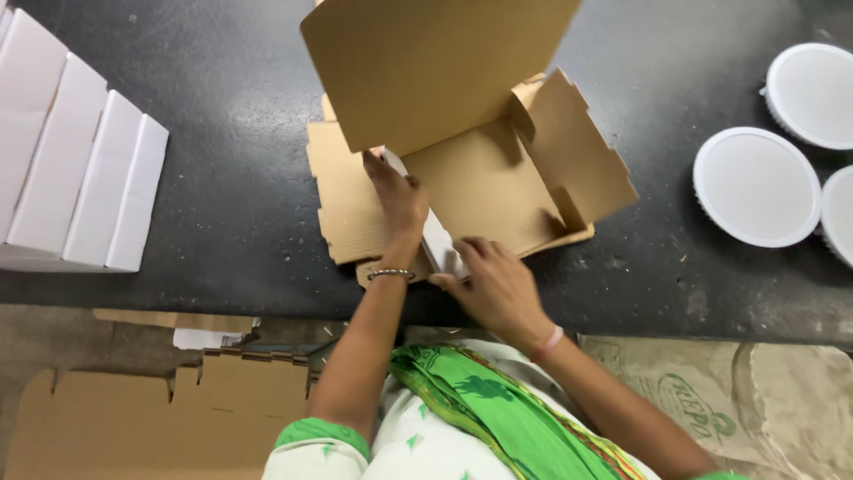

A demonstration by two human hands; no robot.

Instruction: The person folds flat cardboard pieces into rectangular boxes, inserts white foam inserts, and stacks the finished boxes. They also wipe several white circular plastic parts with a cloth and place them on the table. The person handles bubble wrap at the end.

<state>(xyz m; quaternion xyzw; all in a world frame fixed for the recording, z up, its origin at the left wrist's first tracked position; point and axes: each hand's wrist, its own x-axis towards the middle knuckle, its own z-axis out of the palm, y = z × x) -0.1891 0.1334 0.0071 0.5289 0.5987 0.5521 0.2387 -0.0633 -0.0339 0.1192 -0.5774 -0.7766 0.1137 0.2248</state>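
A flat-cut brown cardboard box (484, 182) lies partly folded on the black worktop (231, 178), its big lid flap raised at the top. My left hand (397, 197) presses the box's left side wall, a white-faced panel (437, 238), fingers along it. My right hand (496, 283) grips the near end of that same panel at the box's front edge. A metal bangle sits on my left wrist and a pink band on my right wrist.
Several closed white boxes (75, 164) stand in a row at the left. Three round white disc lamps (755, 187) lie at the right. Flat cardboard blanks (160, 409) and a brown paper sack (755, 391) lie below the table edge.
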